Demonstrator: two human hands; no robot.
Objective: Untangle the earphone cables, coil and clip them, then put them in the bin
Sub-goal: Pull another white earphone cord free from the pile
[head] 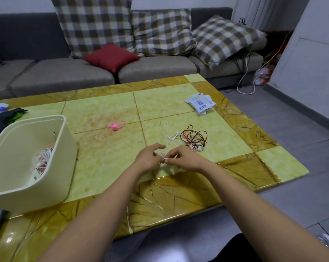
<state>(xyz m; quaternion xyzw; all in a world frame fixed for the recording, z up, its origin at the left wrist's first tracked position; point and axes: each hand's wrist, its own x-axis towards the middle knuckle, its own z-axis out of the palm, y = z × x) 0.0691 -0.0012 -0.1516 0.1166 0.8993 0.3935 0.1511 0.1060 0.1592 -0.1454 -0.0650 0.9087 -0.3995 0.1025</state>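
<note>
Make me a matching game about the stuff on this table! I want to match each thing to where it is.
Things:
1. bin
2. pink clip
3. red-brown cable
4. white cable

Places:
a. alone near the middle of the table
b. pinched by the left hand and right hand
c. at the left of the table, with cables inside
d. loosely coiled, just beyond the right hand

Pairs: 1-c, 2-a, 3-d, 4-b
</note>
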